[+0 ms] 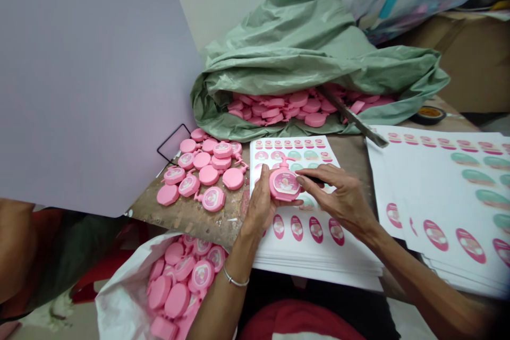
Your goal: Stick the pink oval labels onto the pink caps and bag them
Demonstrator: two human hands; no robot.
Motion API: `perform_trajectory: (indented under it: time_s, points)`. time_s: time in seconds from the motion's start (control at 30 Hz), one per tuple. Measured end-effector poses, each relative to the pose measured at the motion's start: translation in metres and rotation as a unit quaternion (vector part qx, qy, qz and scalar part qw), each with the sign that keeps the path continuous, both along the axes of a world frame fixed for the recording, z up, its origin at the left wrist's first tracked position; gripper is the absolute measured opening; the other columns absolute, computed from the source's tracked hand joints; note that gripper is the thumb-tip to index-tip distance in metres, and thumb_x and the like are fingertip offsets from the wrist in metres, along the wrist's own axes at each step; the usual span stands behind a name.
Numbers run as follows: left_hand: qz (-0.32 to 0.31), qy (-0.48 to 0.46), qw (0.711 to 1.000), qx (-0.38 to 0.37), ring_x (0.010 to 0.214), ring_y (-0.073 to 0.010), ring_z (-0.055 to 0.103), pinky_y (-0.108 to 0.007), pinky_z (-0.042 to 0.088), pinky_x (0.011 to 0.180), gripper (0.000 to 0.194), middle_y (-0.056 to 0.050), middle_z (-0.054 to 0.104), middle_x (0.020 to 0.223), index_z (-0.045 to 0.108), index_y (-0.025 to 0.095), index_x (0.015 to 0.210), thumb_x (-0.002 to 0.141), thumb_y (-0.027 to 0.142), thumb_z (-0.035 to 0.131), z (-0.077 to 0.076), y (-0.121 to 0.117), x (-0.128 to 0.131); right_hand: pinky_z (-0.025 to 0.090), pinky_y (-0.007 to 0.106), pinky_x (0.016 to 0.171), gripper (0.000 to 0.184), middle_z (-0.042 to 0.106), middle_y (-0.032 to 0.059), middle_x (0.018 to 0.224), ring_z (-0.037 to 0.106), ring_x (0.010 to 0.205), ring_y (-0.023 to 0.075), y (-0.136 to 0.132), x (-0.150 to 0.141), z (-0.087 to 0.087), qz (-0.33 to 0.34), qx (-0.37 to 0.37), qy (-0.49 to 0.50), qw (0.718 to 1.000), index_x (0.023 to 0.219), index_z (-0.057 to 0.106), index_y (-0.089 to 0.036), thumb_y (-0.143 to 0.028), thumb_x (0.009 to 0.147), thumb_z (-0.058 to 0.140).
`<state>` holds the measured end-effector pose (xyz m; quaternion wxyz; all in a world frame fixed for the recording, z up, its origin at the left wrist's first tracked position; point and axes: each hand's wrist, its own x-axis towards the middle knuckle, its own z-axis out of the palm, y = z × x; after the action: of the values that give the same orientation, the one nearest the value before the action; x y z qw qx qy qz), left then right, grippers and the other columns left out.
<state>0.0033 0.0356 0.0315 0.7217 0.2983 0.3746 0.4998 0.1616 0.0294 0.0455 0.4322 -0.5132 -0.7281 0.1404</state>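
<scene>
My left hand is closed around a small pink toy pump bottle, held upright over a stack of sticker sheets. A round picture sticker covers the bottle's front. My right hand is closed, its thumb and fingertips at the right edge of that sticker. A thin dark tool shows between its fingers; its exact kind is hidden. Just left of my hands, several pink bottles lie on the worktable, some with stickers and some with plain faces showing.
A green sack full of pink bottles lies open at the back, with a flat metal bar across its mouth. More sticker sheets lie at right, near a tape roll. A white sack of bottles stands below left. A pale panel borders the left.
</scene>
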Motion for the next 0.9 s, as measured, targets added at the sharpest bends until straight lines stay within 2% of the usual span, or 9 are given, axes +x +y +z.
perform_trajectory:
  time_s: [0.47, 0.9]
  points:
    - [-0.007, 0.005, 1.0, 0.015, 0.1, -0.0259, 0.066, -0.038, 0.061, 0.076, 0.054, -0.012, 0.071, 0.104, 0.068, 0.013, 0.109, 0.092, 0.058, 0.043, 0.0, -0.0004, 0.0, 0.048, 0.034, 0.07, 0.017, 0.071, 0.003, 0.081, 0.064, 0.074, 0.0183, -0.0003, -0.001, -0.002, 0.0, 0.001, -0.004, 1.0, 0.095, 0.073, -0.025, -0.034, 0.088, 0.061]
    - [-0.005, -0.005, 1.0, 0.015, 0.1, -0.026, 0.066, -0.038, 0.061, 0.077, 0.052, -0.012, 0.07, 0.107, 0.068, 0.013, 0.109, 0.093, 0.056, 0.042, 0.0011, 0.0004, 0.0003, 0.048, 0.037, 0.076, 0.016, 0.072, 0.0033, 0.084, 0.064, 0.079, 0.0196, -0.0003, -0.0005, -0.0016, 0.001, 0.005, 0.003, 1.0, 0.095, 0.072, -0.024, -0.033, 0.087, 0.062]
